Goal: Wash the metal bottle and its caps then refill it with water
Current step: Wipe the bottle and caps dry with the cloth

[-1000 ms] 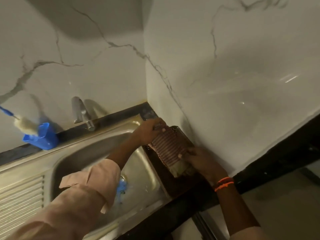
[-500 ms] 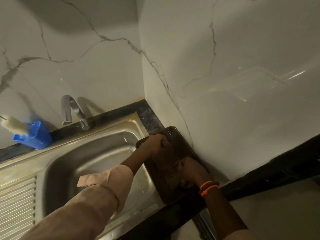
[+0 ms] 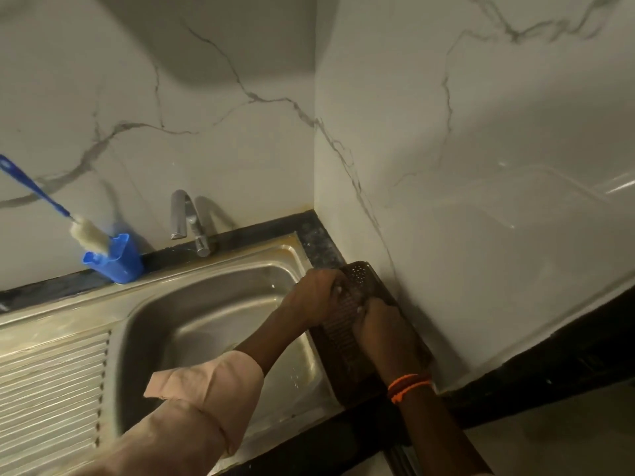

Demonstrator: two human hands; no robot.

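Observation:
No metal bottle or cap shows in the head view. A dark brown perforated plastic tray (image 3: 343,365) lies on the black counter between the sink and the right wall. My left hand (image 3: 316,293) grips its far left edge, fingers curled over the rim. My right hand (image 3: 378,324), with an orange band at the wrist, holds the tray's right side near the wall.
The steel sink (image 3: 206,269) with its ribbed drainboard (image 3: 51,389) fills the left. A chrome tap (image 3: 185,218) stands behind the basin. A blue holder (image 3: 117,259) with a bottle brush (image 3: 86,235) sits at the back left. Marble walls meet in the corner.
The tray was tilted up in both hands, ribbed side showing. It has come down flat onto the counter by the wall, both hands still on it.

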